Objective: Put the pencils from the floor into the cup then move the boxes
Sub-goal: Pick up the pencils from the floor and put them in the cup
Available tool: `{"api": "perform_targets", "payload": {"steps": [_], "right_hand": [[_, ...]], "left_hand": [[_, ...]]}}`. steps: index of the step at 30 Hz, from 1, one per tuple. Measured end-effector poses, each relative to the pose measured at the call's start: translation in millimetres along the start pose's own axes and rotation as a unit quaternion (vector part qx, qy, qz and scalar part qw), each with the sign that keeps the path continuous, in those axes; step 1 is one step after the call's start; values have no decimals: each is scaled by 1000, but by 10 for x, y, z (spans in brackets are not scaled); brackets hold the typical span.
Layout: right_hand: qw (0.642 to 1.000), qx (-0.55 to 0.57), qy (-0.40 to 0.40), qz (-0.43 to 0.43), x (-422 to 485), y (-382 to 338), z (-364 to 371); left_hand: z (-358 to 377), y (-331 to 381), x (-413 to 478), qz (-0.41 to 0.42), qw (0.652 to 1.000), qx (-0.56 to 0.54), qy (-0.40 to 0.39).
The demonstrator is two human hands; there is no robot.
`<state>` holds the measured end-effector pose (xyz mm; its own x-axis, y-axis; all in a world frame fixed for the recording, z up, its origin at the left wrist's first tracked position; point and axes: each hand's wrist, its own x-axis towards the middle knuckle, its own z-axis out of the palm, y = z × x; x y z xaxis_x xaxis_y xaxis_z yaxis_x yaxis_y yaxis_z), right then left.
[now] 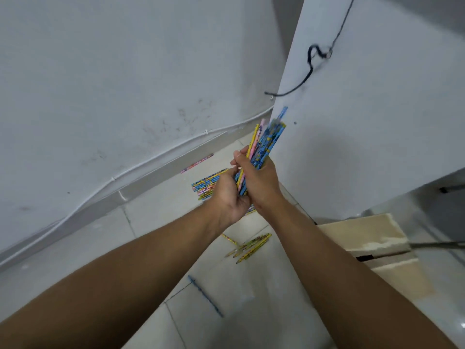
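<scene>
My right hand (261, 180) grips a bundle of colourful pencils (269, 137) that points up and to the right in front of the white wall. My left hand (230, 195) is curled round the bundle's lower end just below the right hand. More pencils lie on the tiled floor: a pile (207, 183) behind my hands, a small group (251, 246) nearer to me, one pink pencil (197, 163) by the skirting, and a blue one (205, 295) close in front. A cardboard box (372, 238) sits at the right. No cup is in view.
White walls meet in a corner ahead, with a white cable (141, 165) running along the left wall and a black cable (312, 69) hanging on the right wall. A grey skirting (105, 202) borders the pale floor tiles (161, 222).
</scene>
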<state>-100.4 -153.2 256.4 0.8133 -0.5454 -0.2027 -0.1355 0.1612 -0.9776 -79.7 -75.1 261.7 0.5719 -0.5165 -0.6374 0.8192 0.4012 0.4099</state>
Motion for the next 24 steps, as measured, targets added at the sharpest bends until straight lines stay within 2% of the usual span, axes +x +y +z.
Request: {"api": "perform_targets", "payload": {"steps": [2,7,11,14,16,24], "right_hand": [[998,-55,-6,-24,-176,-291,68],[985,-170,-15,-24,-704,-1621,257],[979,-198,-33,29,-1118,-2634,256],[978,-189,-55,73,-1370,-3324,135],[979,-164,-80,95,-1496,-3818,15],[953,-214,-197,81,-1631,-5318,-351]], "left_hand": [[188,82,-268,10,1000,26,10],[1006,574,-1387,15,997,51,59],[1582,885,-2251,2,991,97,89],[1951,1085,-2773,-42,973,144,173],[2252,1214,-3090,-47,964,169,198],[3081,1454,-3950,-48,972,156,170]]}}
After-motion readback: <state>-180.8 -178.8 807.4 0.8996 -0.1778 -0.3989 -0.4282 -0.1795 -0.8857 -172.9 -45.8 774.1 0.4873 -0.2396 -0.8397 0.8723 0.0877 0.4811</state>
